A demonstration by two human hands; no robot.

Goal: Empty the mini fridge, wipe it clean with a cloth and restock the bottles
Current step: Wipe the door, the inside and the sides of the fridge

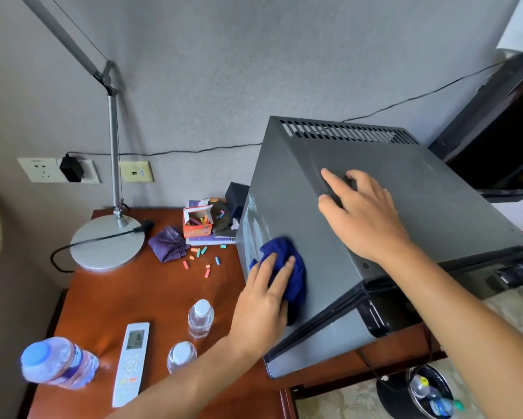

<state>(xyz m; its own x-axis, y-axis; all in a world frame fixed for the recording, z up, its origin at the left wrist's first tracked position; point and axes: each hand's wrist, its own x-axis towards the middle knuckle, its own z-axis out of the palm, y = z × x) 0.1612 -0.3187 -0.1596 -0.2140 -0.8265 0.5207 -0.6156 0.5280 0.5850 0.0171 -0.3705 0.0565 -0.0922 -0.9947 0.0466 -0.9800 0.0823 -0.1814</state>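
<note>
The grey mini fridge (420, 225) stands on the right end of the wooden desk (103, 297). My left hand (263, 300) presses a dark blue cloth (287, 267) flat against the fridge's left side wall. My right hand (363, 213) rests on the fridge's top with its fingers spread. Three bottles stand on the desk to the left: a large one with a blue cap (57, 362) and two small clear ones with white caps (200, 319) (181, 356).
A white remote (131, 362) lies between the bottles. A lamp base (107, 241), a purple cloth (169, 243), a chalk box (198, 223) and scattered chalk pieces (202, 258) sit further back. A bin (426, 391) stands on the floor at lower right.
</note>
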